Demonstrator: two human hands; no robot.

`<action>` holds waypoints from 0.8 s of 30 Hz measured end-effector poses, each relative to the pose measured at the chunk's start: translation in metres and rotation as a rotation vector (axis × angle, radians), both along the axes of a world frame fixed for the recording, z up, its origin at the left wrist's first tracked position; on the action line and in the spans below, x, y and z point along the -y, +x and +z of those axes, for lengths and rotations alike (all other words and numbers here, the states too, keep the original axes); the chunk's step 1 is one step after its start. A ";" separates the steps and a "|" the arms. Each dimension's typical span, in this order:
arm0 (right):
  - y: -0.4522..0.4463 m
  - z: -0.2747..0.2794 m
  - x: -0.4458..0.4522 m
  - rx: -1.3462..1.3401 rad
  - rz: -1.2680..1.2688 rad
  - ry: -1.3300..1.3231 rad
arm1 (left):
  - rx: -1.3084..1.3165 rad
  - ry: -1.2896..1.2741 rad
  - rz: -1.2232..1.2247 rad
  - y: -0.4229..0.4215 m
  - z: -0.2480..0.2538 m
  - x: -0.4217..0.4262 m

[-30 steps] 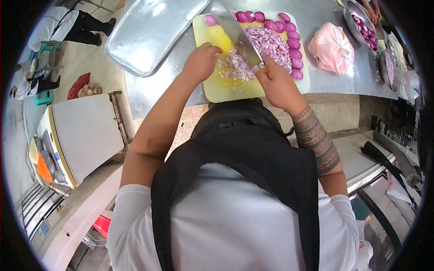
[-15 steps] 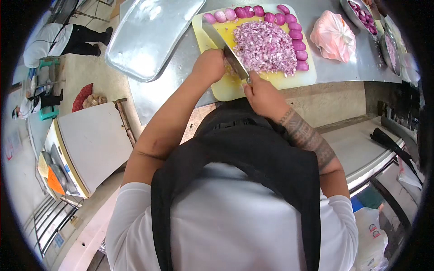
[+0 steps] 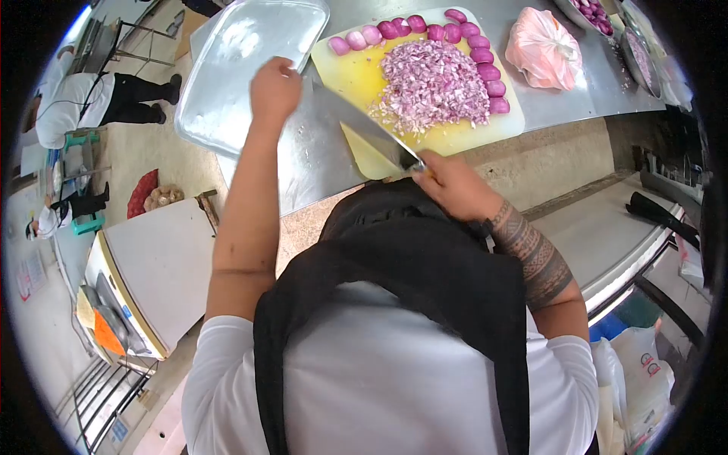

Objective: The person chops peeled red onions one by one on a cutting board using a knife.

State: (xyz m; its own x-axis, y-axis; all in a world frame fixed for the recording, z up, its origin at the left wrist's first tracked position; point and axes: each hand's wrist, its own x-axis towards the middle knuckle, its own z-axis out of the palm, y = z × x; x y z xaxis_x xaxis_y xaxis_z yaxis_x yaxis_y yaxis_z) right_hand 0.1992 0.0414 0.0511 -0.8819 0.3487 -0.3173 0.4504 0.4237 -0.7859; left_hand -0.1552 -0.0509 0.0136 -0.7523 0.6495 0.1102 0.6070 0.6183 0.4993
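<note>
left hand (image 3: 274,92) has moved to tray (image 3: 220,83) edge — bowl (image 3: 574,20) holds onions (image 3: 595,15)

Two hands (image 3: 275,95) (image 3: 459,188) — one knife (image 3: 371,130), one cutting board (image 3: 368,161), one tray (image 3: 220,83), one pink bag (image 3: 540,51) — and two bowls (image 3: 566,15) (image 3: 634,67).

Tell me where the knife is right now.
In the head view, the knife is in the right hand, its blade slanting across the left edge of the cutting board, beside the chopped onion.

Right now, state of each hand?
Left hand: fingers curled, nothing visible in it, near the metal tray; fully closed or not, can't tell.
Right hand: closed, holding the kitchen knife.
</note>
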 end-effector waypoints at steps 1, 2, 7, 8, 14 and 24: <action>0.008 -0.004 -0.001 0.004 -0.004 -0.027 | -0.026 0.026 -0.021 -0.013 -0.002 0.000; 0.017 -0.010 -0.002 0.009 -0.008 -0.056 | -0.053 0.050 -0.042 -0.026 -0.005 -0.001; 0.022 -0.035 -0.057 -0.002 -0.295 -0.119 | -0.183 0.232 -0.350 -0.022 -0.039 -0.039; 0.021 -0.026 -0.067 0.036 -0.344 -0.204 | -0.222 0.245 -0.398 -0.019 -0.050 -0.049; 0.040 0.032 -0.100 -0.160 -0.452 -0.215 | -0.165 0.094 -0.452 0.001 -0.072 -0.069; 0.090 0.048 -0.136 0.071 0.076 0.062 | -0.185 0.124 -0.110 0.012 -0.050 -0.064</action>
State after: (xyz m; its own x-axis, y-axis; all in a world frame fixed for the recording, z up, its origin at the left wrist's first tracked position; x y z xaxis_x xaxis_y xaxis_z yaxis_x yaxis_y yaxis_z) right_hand 0.2892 0.1771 0.0993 -0.8824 0.3030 -0.3599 0.4689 0.5057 -0.7242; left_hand -0.1434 0.0127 -0.0362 -0.6373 0.6995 0.3232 0.7554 0.4843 0.4413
